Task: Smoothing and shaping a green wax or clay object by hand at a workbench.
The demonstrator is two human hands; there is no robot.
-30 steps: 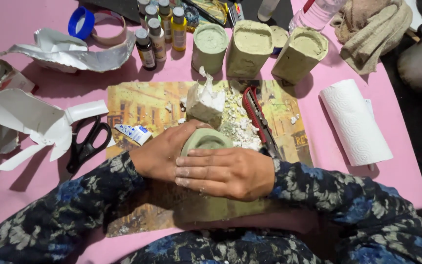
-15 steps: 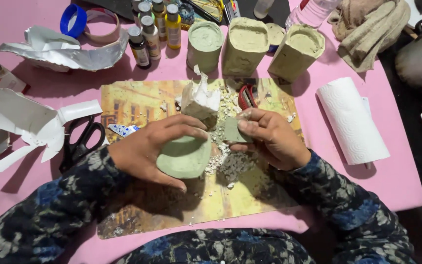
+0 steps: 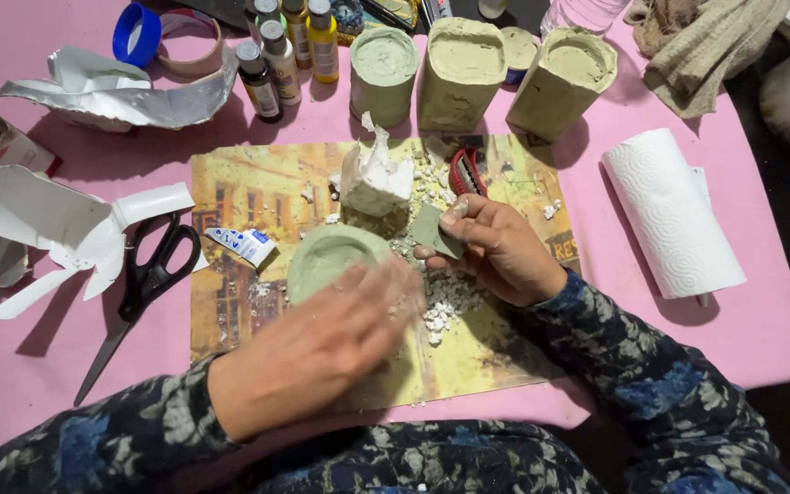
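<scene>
Left hand (image 3: 322, 343) blurred, fingers spread flat over green clay piece (image 3: 336, 261) lying just beyond its fingertips, right hand (image 3: 496, 247) pinching small grey-green scrap (image 3: 433, 230) beside it, scissors (image 3: 144, 284) left

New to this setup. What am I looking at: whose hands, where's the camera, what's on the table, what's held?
No machine here: a person works with two bare hands, filmed by one camera worn on the head and looking down.

The left hand is blurred and lies over the side of a round pale green cast. The right hand pinches a small flat grey-green piece.

Both work over a yellowish printed sheet on a pink table, strewn with white crumbs. Around it: black scissors, a paper towel roll, small paint bottles, three more green casts, tape rolls and torn carton pieces.
</scene>
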